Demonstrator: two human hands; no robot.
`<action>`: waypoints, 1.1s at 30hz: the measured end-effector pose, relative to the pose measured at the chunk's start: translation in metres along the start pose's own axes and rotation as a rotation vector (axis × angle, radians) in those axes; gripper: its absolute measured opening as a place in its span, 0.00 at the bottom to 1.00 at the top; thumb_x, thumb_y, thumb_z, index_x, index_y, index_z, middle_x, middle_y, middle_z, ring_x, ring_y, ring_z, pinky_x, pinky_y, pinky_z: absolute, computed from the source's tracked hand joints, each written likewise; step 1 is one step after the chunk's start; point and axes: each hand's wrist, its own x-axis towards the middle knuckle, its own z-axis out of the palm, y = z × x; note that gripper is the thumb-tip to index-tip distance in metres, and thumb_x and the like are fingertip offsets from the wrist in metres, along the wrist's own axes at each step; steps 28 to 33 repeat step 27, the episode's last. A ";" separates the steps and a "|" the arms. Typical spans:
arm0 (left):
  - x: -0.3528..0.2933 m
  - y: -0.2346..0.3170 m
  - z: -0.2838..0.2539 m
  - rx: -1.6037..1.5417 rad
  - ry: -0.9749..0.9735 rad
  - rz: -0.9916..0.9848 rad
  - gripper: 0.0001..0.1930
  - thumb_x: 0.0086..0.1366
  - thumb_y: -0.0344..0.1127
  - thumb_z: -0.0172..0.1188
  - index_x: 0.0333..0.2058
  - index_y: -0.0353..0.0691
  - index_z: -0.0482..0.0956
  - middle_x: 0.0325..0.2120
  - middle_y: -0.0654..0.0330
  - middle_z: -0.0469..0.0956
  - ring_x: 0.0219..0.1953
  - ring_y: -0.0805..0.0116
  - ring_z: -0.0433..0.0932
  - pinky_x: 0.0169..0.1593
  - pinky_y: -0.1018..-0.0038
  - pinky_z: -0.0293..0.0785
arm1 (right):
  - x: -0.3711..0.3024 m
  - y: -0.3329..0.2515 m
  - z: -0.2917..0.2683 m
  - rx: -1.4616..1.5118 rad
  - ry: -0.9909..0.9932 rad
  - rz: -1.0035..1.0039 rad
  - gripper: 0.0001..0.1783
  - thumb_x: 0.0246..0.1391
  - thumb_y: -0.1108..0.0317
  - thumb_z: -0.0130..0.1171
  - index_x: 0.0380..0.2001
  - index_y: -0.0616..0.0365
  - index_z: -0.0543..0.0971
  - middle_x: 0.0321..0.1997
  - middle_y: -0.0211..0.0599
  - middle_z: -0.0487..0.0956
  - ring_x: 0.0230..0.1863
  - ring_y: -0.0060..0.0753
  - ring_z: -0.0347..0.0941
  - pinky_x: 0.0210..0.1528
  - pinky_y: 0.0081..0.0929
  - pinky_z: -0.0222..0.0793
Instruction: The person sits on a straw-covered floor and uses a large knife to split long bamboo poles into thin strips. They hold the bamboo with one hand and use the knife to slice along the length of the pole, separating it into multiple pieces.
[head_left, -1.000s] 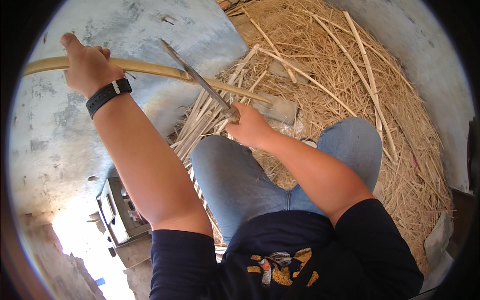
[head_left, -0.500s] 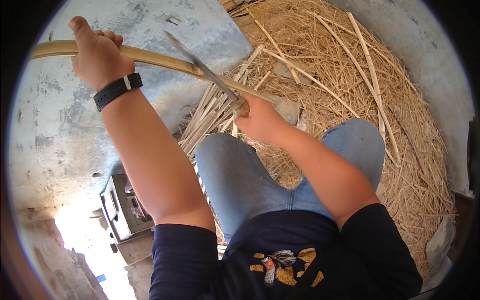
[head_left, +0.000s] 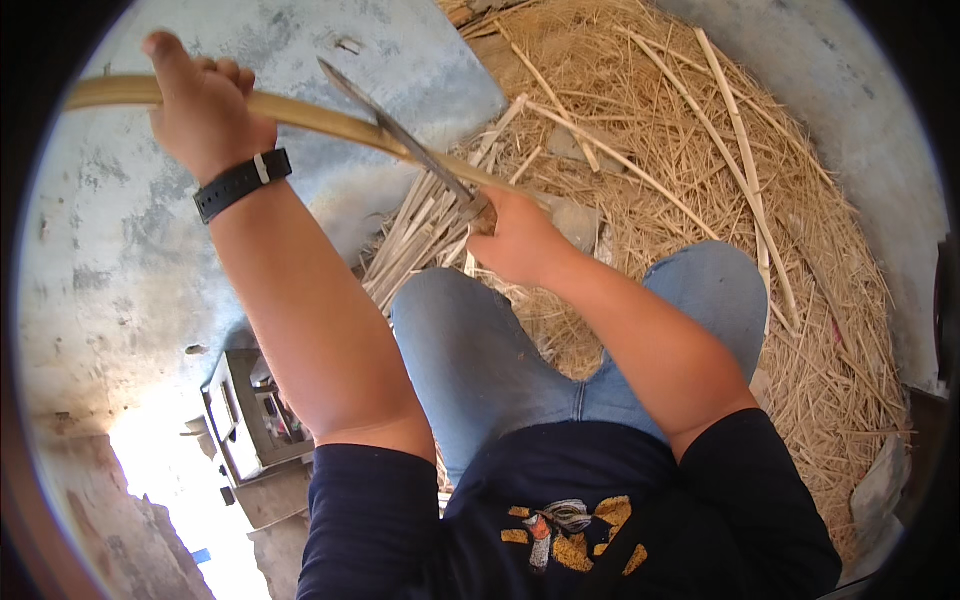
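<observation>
My left hand (head_left: 205, 110), with a black watch on the wrist, grips a long pale cane (head_left: 330, 120) that runs from the upper left down to the right. My right hand (head_left: 515, 240) is closed on the handle of a knife whose long metal blade (head_left: 395, 130) points up and left, lying across the cane. Both arms reach out over my knees in blue jeans.
A heap of straw-coloured shavings and split strips (head_left: 700, 170) covers the ground ahead and to the right. A bundle of flat strips (head_left: 425, 225) lies by my left knee. Grey concrete floor (head_left: 110, 260) spreads left. A small metal box (head_left: 250, 415) sits low at the left.
My left hand has lifted the cane's end higher and a little to the right. The knife blade has slid with my right hand slightly along the cane.
</observation>
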 end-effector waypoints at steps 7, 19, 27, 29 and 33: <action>0.008 -0.005 -0.022 0.013 0.042 -0.026 0.26 0.69 0.55 0.60 0.25 0.42 0.61 0.16 0.68 0.55 0.18 0.73 0.55 0.24 0.73 0.57 | -0.003 -0.012 0.002 0.029 -0.022 -0.017 0.26 0.48 0.68 0.58 0.49 0.72 0.73 0.36 0.58 0.81 0.40 0.53 0.79 0.45 0.41 0.73; -0.023 0.014 0.024 -0.059 -0.137 0.008 0.20 0.72 0.50 0.55 0.27 0.44 0.60 0.18 0.68 0.51 0.19 0.74 0.49 0.25 0.74 0.49 | 0.008 0.028 -0.024 -0.017 -0.042 0.271 0.24 0.51 0.68 0.58 0.51 0.68 0.73 0.33 0.49 0.79 0.31 0.39 0.77 0.35 0.36 0.72; -0.013 0.003 0.017 -0.208 -0.339 -0.043 0.26 0.65 0.60 0.62 0.27 0.46 0.62 0.18 0.69 0.50 0.19 0.75 0.48 0.24 0.74 0.49 | 0.006 0.020 -0.032 0.102 -0.064 0.239 0.31 0.53 0.65 0.60 0.60 0.59 0.69 0.28 0.43 0.78 0.26 0.35 0.76 0.29 0.36 0.71; -0.013 0.003 0.017 -0.208 -0.339 -0.043 0.26 0.65 0.60 0.62 0.27 0.46 0.62 0.18 0.69 0.50 0.19 0.75 0.48 0.24 0.74 0.49 | 0.006 0.020 -0.032 0.102 -0.064 0.239 0.31 0.53 0.65 0.60 0.60 0.59 0.69 0.28 0.43 0.78 0.26 0.35 0.76 0.29 0.36 0.71; -0.013 0.003 0.017 -0.208 -0.339 -0.043 0.26 0.65 0.60 0.62 0.27 0.46 0.62 0.18 0.69 0.50 0.19 0.75 0.48 0.24 0.74 0.49 | 0.006 0.020 -0.032 0.102 -0.064 0.239 0.31 0.53 0.65 0.60 0.60 0.59 0.69 0.28 0.43 0.78 0.26 0.35 0.76 0.29 0.36 0.71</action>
